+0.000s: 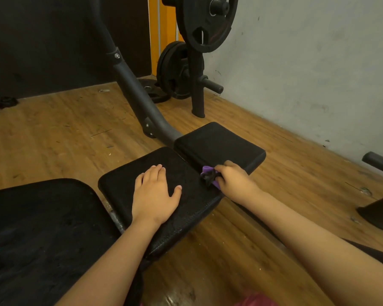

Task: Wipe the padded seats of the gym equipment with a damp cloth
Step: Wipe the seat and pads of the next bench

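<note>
1. A person's left hand [156,193] rests open and palm down, fingers straight, on the bench's middle pad [119,191].
2. The right hand [234,180] grips a bunched purple-and-black cloth [209,176], fingers curled round it.
3. The cloth sits just left of the right hand, at the seam between the middle pad and the end pad [219,144].
4. Beyond both hands, weight plates [208,21] hang above the wooden floor [64,129].
</note>
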Demonstrator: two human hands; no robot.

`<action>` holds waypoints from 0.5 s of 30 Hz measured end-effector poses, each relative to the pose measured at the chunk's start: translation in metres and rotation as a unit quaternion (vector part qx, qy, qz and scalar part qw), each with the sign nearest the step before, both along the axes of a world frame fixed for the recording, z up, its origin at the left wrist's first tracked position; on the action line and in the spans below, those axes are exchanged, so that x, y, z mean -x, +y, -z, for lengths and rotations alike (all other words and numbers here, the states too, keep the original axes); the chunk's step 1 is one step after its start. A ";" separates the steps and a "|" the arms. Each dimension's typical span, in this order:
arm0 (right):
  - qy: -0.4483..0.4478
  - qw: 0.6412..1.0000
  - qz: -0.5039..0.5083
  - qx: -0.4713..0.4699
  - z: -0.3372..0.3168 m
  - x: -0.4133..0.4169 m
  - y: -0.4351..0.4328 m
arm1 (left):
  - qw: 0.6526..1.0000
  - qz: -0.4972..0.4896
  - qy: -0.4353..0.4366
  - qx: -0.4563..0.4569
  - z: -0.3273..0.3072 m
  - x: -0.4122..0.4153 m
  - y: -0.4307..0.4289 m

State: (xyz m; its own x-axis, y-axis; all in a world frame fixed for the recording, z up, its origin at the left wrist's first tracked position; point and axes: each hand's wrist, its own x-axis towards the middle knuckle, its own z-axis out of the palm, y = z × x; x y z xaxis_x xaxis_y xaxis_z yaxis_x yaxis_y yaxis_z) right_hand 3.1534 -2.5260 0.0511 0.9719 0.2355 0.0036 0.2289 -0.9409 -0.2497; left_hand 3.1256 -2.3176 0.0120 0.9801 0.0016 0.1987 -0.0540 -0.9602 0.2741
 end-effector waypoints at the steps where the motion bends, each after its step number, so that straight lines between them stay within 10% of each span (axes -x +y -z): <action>1: -0.009 1.000 -0.002 -0.006 0.001 -0.002 0.003 | 1.000 0.000 0.001 -0.001 0.000 0.000 0.000; 15: 0.020 0.993 0.110 -0.037 0.012 -0.001 0.026 | 0.999 -0.013 0.014 -0.040 -0.003 0.006 -0.001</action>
State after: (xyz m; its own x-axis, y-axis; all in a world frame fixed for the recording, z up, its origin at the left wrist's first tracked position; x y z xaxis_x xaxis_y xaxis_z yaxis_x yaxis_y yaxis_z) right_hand 3.1545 -2.4998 0.0389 0.9995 0.0174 -0.0264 0.0079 -0.9458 -0.3247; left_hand 3.1191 -2.3188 0.0148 0.9852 0.0117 0.1711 -0.0227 -0.9800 0.1977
